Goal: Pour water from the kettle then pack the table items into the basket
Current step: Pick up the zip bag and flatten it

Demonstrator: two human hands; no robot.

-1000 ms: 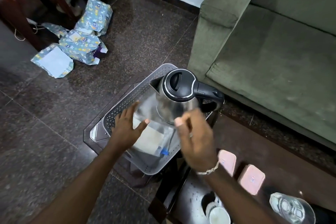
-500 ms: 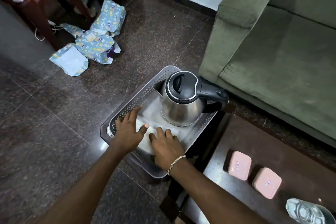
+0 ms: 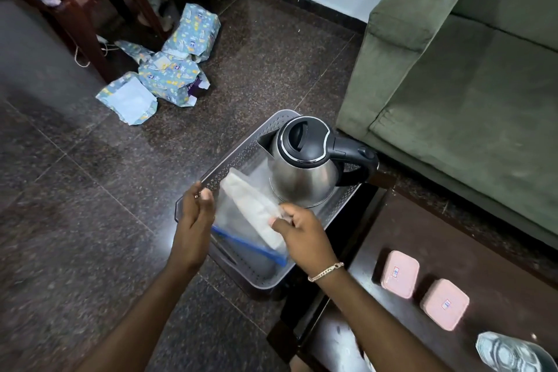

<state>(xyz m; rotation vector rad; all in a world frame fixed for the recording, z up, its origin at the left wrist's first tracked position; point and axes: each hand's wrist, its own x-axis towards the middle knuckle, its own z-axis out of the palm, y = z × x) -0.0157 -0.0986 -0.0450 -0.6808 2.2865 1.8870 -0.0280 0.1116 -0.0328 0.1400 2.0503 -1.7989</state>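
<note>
Basket: kettle upright inside | right hand pinches clear bag

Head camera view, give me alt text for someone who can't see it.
A person's right hand pinches a clear zip bag over a grey basket that holds a steel kettle, with the left hand beside the bag. Two pink containers wait on the dark table near a green sofa.
</note>
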